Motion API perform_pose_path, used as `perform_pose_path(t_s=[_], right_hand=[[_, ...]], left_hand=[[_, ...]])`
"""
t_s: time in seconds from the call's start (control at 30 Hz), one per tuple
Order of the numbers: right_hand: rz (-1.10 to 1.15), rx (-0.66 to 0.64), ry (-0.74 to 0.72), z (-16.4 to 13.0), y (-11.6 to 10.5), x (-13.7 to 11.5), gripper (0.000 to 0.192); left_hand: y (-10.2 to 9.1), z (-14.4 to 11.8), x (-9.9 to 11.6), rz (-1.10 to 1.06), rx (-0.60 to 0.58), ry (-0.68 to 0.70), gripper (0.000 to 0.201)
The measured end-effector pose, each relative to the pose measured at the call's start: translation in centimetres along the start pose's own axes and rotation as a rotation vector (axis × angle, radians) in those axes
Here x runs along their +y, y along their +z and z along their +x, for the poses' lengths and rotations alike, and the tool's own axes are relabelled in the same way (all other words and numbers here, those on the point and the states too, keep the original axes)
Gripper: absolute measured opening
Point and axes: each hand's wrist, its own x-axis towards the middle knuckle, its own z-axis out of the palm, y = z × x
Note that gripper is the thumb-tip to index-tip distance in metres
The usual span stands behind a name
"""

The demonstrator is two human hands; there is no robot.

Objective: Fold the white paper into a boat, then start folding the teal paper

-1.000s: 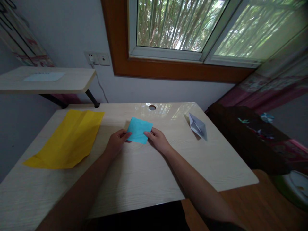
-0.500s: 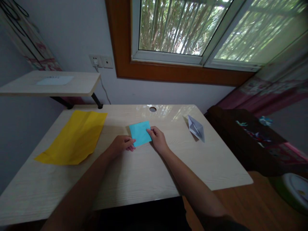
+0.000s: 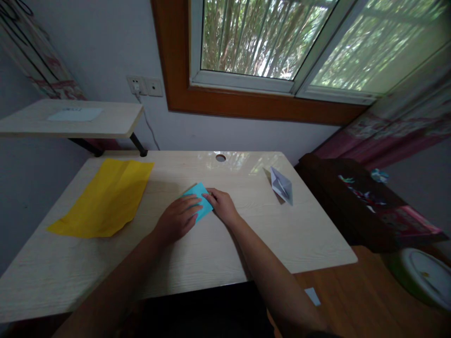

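Note:
A small blue piece of paper (image 3: 199, 188), apparently folded, lies at an angle near the middle of the desk. Palm down, my left hand (image 3: 179, 217) covers its left part, fingers stretched out and slightly apart across it. At the paper's right edge, my right hand (image 3: 221, 205) pinches it, thumb on top and index finger along the upper edge. The part beneath my left fingers is hidden.
A yellow paper sheet (image 3: 105, 199) lies to the left on the desk (image 3: 197, 263). A folded grey-white paper shape (image 3: 281, 186) stands at right. A raised shelf (image 3: 116, 115) overhangs the back left corner, and a cable hole (image 3: 220, 158) sits at the back.
The blue paper has turned and now lies lower. My left hand has gone from gripping its lower left corner to lying spread over it. My right hand keeps its pinch.

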Motion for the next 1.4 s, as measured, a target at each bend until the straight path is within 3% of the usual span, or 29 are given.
perform_pose_path(t_s=[0.07,0.23,0.53,0.8,1.0,1.4], right_hand=[[-0.041,-0.029,-0.009,-0.1,0.0,-0.1,0.029],[-0.080,-0.032,-0.012,-0.3,0.3,0.1,0.034],[-0.024,0.024,-0.054,-2.1,-1.4,0.4,0.035],[0.061,-0.042,-0.266,-3.1,-2.6,1.4,0.026],[0.082,-0.094,-0.245,-3.1,-2.7,1.7,0.023],[0.171,-0.061,-0.230,-3.1,-3.0,1.2,0.019]], left_hand=[[0.8,-0.5,0.3,0.043,-0.091,0.032,0.040],[2.0,-2.3,0.7,0.124,-0.243,-0.090,0.048],[2.1,-3.0,1.7,0.181,-0.274,-0.141,0.052],[2.0,-3.3,1.5,0.233,-0.348,-0.094,0.061],[1.9,-3.3,1.6,0.231,-0.317,-0.087,0.059],[1.7,-3.4,1.3,0.094,-0.202,-0.096,0.045]])
